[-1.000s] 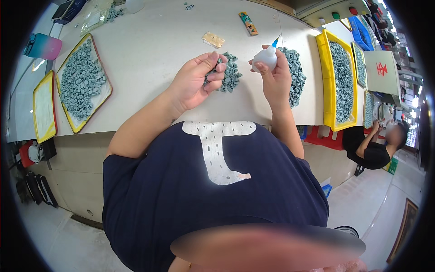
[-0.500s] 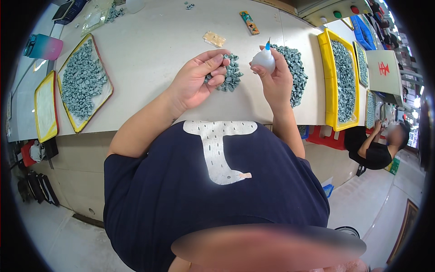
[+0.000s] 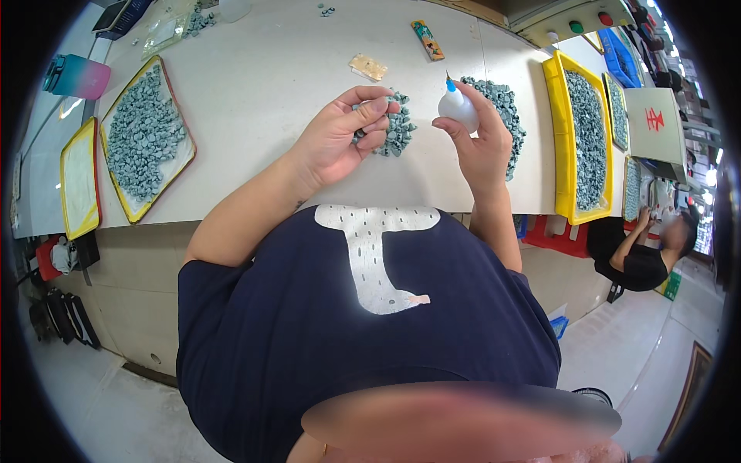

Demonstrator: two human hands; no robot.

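Bottle nozzle swung toward the left hand's side; no contact seen

The white squeeze bottle [image 3: 460, 113] is in the right hand [image 3: 485, 140], raised above the tabletop [image 3: 258, 108]. Its blue nozzle [image 3: 450, 84] leaned right 1 second ago; it now leans slightly left. The right hand has also shifted a little to the right. Judgement: the bottle is being re-angled in the grip, with nothing applied that can be seen.

The right fingers pinch the bottle between thumb and fingertips. The left hand [image 3: 332, 145] is nearly unchanged: thumb brought in against bent fingers. Whether these pinch a stone cannot be told.

Just beyond the left fingers lies a pile of grey-green stones [image 3: 400, 137]; pile 2, the right-hand heap [image 3: 507, 116], lies partly behind the right hand. Farther out stand a stone-filled tray [image 3: 179, 157] at left and a yellow bin [image 3: 565, 147] at right.
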